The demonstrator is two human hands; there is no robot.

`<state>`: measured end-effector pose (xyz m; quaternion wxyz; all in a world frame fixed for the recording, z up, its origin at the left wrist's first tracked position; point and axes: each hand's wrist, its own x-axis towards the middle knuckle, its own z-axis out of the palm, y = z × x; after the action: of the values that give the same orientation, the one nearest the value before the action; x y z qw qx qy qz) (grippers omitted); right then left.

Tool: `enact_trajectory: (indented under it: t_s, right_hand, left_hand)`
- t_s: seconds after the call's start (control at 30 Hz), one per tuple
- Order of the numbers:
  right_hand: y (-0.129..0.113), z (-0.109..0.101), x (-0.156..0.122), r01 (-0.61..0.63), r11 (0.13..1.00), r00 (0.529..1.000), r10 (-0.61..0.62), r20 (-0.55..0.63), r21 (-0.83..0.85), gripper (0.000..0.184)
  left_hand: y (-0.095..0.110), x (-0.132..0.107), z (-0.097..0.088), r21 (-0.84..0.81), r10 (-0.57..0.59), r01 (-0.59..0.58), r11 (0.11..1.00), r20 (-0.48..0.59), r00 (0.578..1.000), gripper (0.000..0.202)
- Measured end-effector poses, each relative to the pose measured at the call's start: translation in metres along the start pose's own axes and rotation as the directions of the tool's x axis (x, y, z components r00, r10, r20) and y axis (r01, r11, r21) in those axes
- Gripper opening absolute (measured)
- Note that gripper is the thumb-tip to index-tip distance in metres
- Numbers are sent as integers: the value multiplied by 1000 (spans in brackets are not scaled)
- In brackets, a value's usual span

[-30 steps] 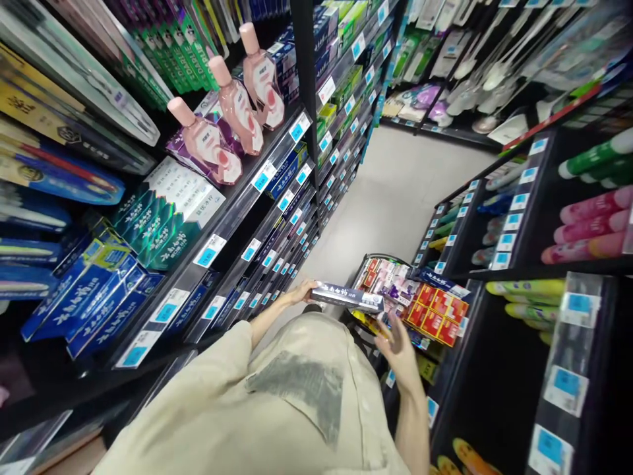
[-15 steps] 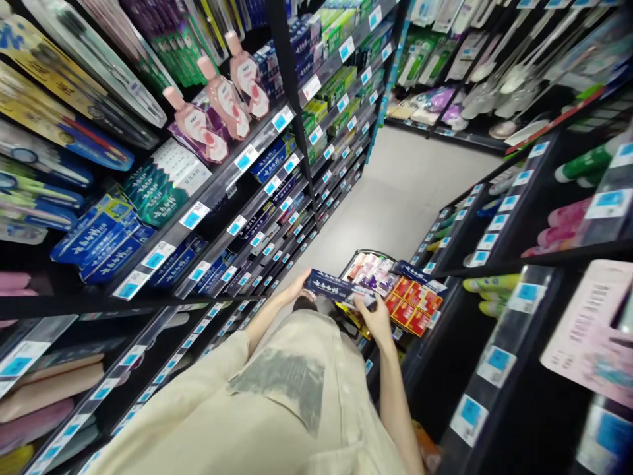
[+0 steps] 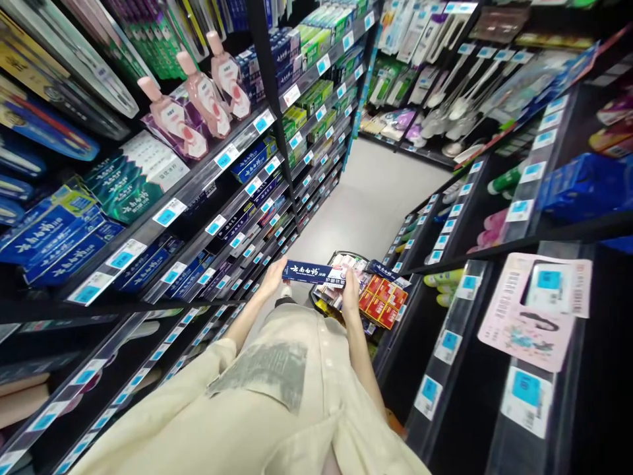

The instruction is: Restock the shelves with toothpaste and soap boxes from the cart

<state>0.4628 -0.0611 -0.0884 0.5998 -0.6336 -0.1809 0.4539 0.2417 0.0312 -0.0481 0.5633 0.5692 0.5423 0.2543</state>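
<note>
I hold a long dark-blue toothpaste box [image 3: 312,272] level in front of me, printed side up. My left hand [image 3: 273,278] grips its left end. My right hand [image 3: 350,292] is closed on its right end, thumb on top. Just beyond the box stands a shopping basket [image 3: 346,256] filled with small boxes, several of them red [image 3: 383,301].
Black shelves with blue price tags line both sides of a narrow aisle. On the left are blue and green toothpaste boxes [image 3: 47,241] and pink mouthwash bottles [image 3: 202,99]. Tubes and a pink packet [image 3: 537,310] sit on the right. Pale floor [image 3: 376,198] runs ahead.
My right hand came from open below the box to gripping its right end. The box turned level with its printed face up, and my view swung to the right.
</note>
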Motion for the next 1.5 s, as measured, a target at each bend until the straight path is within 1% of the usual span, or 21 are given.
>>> enact_trajectory:
  t_s: [0.07, 0.13, 0.2, 0.27, 0.33, 0.4, 0.43, 0.5, 0.57, 0.63, 0.67, 0.73, 0.8, 0.87, 0.97, 1.03, 1.13, 1.2, 1.3, 1.4, 1.5]
  right_hand:
    - [-6, 7, 7, -9, 1000, 1000, 9, -5, 22, 62]
    - [-11, 12, 15, 17, 1000, 1000, -17, -13, 8, 61]
    - [-15, 17, 21, 44, 999, 999, -45, -7, -16, 62]
    - [-15, 21, 25, 33, 999, 999, -32, 13, -19, 63]
    - [-13, 26, 28, -13, 1000, 1000, 13, 25, 1, 60]
    - [-11, 29, 30, -43, 998, 999, 42, 15, 38, 55]
    - [-10, 31, 31, -40, 998, 999, 39, 26, 50, 53]
    - [-10, 31, 33, 11, 999, 997, -15, 82, 48, 53]
    - [-12, 31, 35, 100, 995, 983, -101, 153, 16, 54]
    - [-14, 32, 35, 213, 977, 961, -205, 188, -22, 50]
    - [-14, 33, 34, 280, 959, 943, -267, 201, -37, 47]
    - [-14, 37, 31, 407, 912, 892, -385, 238, -50, 42]
    - [-10, 42, 28, 484, 874, 844, -458, 278, -31, 44]
    - [-5, 48, 25, 489, 872, 828, -465, 313, 0, 52]
    - [3, 53, 23, 449, 894, 843, -425, 330, 4, 63]
    - [6, 55, 23, 444, 896, 850, -416, 323, -12, 61]
    - [5, 56, 25, 464, 886, 848, -438, 298, -18, 57]
    - [2, 57, 25, 468, 884, 850, -444, 284, -17, 56]
    - [-3, 58, 23, 442, 896, 865, -418, 277, -27, 55]
    - [-8, 59, 21, 409, 911, 883, -383, 270, -45, 53]
    - [-12, 59, 19, 413, 909, 882, -383, 275, -57, 49]
  left_hand:
    - [8, 8, -5, -4, 8, -8, 1000, 6, 1000, 71]
    - [12, 15, -10, -14, 9, -9, 1000, 8, 1000, 71]
    - [13, 22, -15, -20, 19, -19, 1000, 5, 1000, 71]
    - [11, 28, -19, -33, 28, -28, 999, -1, 1000, 70]
    - [7, 35, -23, -91, 22, -22, 996, -8, 1000, 68]
    - [1, 41, -25, -224, 0, 2, 975, 7, 1000, 59]
    - [-1, 44, -25, -310, -6, 14, 951, 25, 1000, 53]
    - [-4, 49, -27, -464, 5, 26, 886, 64, 998, 43]
    - [-5, 51, -29, -556, 24, 21, 831, 73, 997, 41]
    - [-4, 52, -32, -605, 30, 3, 797, 45, 999, 44]
    - [-3, 52, -33, -628, 27, -6, 778, 25, 999, 47]
    - [-1, 52, -35, -683, 18, -25, 730, -18, 1000, 49]
    - [1, 51, -35, -732, 12, -61, 679, -72, 997, 44]
    - [3, 51, -36, -776, -5, -104, 622, -137, 991, 39]
    - [4, 51, -38, -835, -40, -154, 528, -206, 978, 39]
    - [4, 51, -39, -854, -45, -178, 490, -228, 973, 41]
    - [4, 52, -39, -858, -37, -203, 473, -249, 968, 39]
    - [4, 52, -39, -853, -34, -210, 477, -257, 966, 38]
    - [3, 54, -39, -845, -37, -209, 493, -261, 965, 39]
    - [2, 55, -39, -827, -31, -206, 523, -260, 965, 40]
    - [1, 56, -39, -795, -8, -206, 571, -256, 967, 42]
